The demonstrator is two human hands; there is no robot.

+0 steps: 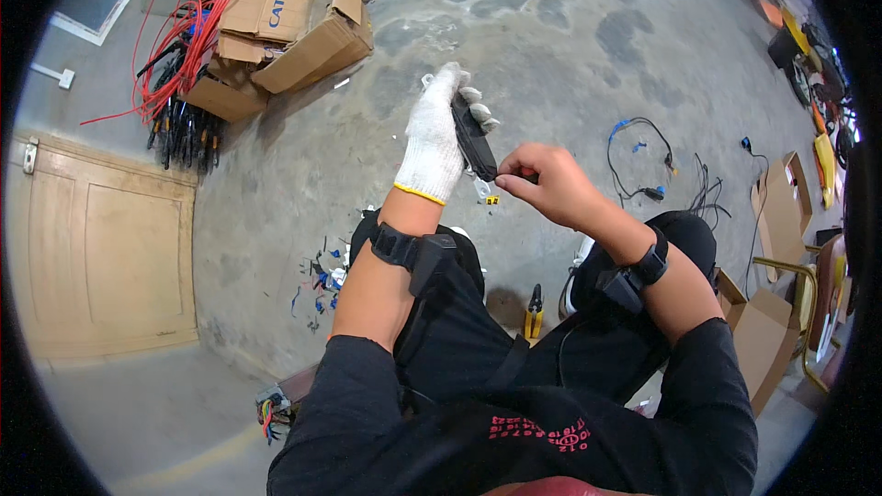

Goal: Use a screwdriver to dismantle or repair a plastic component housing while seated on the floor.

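My left hand (441,119), in a white knit glove with a yellow cuff edge, is closed around a long black box-like object (473,140). Its gloved fingers wrap over the far side, and the object slants down toward my right hand. My bare right hand (548,182) is at the near end of the black object, its thumb and fingers pinched together. A bit of a red-and-black handle (526,174) shows within this grip; the rest is hidden by the fingers, so its exact kind is unclear. Both hands are in front of my knees, above the floor.
Between my legs stands a yellow-and-black hand tool (534,312). Cable scraps (322,280) lie left of my knees, and a black-and-blue cable (614,161) loops at right. Cardboard boxes (303,28) and red tubing (197,23) are far left; a chair (808,312) stands right.
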